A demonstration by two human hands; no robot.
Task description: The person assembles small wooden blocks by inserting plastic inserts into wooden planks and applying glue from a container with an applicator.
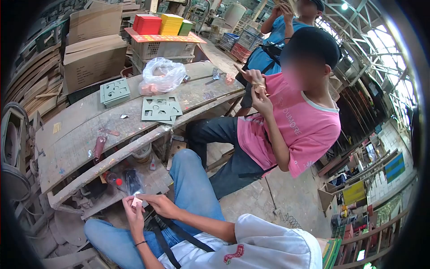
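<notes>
- Low in the frame, left of centre, the left hand (pixel 133 210) and right hand (pixel 160 205) meet over the wearer's blue-jeaned knees.
- Both pinch 1 small pale pink flat piece (pixel 136 201) between fingertips (its exact shape is too small to tell).
- Just above, a worn grey wooden workbench (pixel 80 134) crosses the left half, bearing 2 stacks of grey-green cut-out boards (pixel 161 109) and a clear plastic bag (pixel 162 75).
- At centre right, a seated person in a pink T-shirt (pixel 304 130) holds small wooden pieces (pixel 259 86) up.
</notes>
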